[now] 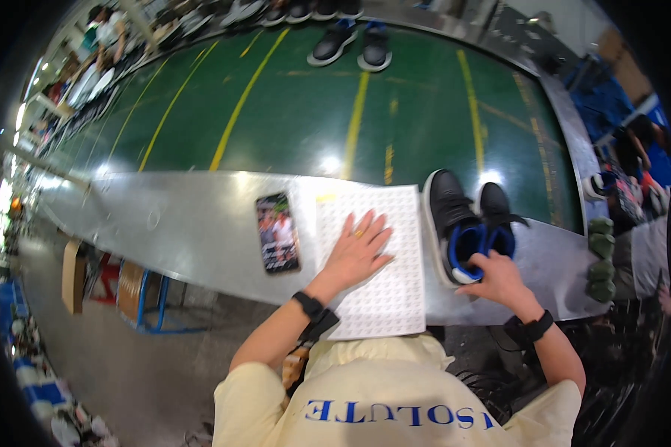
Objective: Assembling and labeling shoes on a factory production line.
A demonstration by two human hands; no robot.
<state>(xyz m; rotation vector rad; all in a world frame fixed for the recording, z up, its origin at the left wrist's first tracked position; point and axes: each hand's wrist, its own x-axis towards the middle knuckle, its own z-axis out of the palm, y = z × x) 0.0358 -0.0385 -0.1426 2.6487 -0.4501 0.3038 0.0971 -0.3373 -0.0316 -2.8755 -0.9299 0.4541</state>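
My left hand [359, 249] lies flat, fingers spread, on a white sheet [384, 305] with a grid of small printed marks. It looks like a stack of label sheets. My right hand [498, 279] grips the heel of a black sneaker [446, 200] with a blue lining and white sole, the fingers at its collar and the thumb near the sole. Against its right side stands a second black sneaker [493, 200], partly behind the first and my fingers. Both toes point away from me. A smartphone [278, 235] with a lit screen lies left of the sheet.
Beyond the metal ledge [194, 216] runs a green conveyor belt [276, 112] with yellow lines. Another pair of dark sneakers [375, 48] stands at its far side. Green lumpy objects [601, 257] line the ledge's right end. A cardboard box [132, 289] sits at lower left. People work nearby.
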